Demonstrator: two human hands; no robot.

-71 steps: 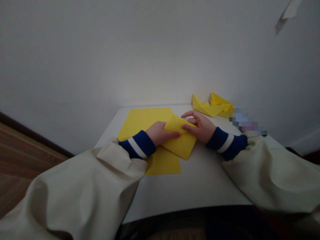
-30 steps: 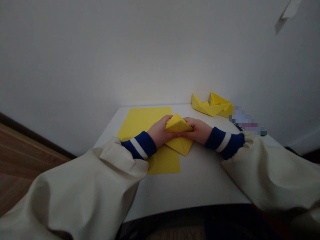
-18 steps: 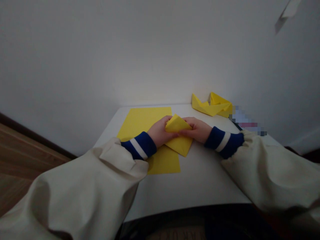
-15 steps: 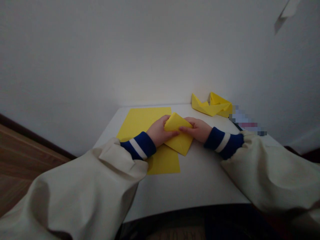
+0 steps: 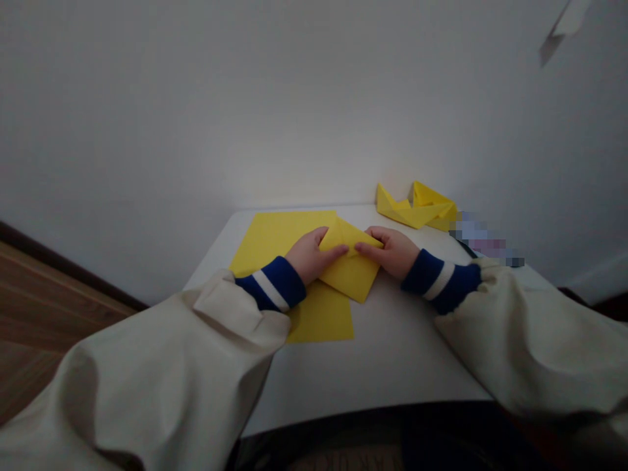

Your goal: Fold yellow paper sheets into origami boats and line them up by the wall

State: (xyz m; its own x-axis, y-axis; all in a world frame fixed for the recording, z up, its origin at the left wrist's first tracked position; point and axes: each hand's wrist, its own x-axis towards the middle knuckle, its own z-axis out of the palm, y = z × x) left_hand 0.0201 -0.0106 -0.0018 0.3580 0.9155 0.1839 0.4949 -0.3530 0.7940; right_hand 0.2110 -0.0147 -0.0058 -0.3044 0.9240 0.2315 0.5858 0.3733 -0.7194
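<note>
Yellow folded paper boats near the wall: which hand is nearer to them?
Right. The right hand is in front of the yellow folded paper boats, not touching; the left hand is farther away, to their left.

A white counter (image 5: 387,366) carries flat yellow paper (image 5: 294,226) on its left part, partly covered from above. Near the far right corner sit folded yellow paper boats (image 5: 417,217), just beside a pixelated object (image 5: 483,242), unreadable.

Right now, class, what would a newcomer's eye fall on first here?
The folded yellow paper, held between the left hand and right hand, mid-picture. Next, the boat-shaped yellow papers near the white table's back edge, rightward, and the flat yellow paper beneath the left hand.
</note>
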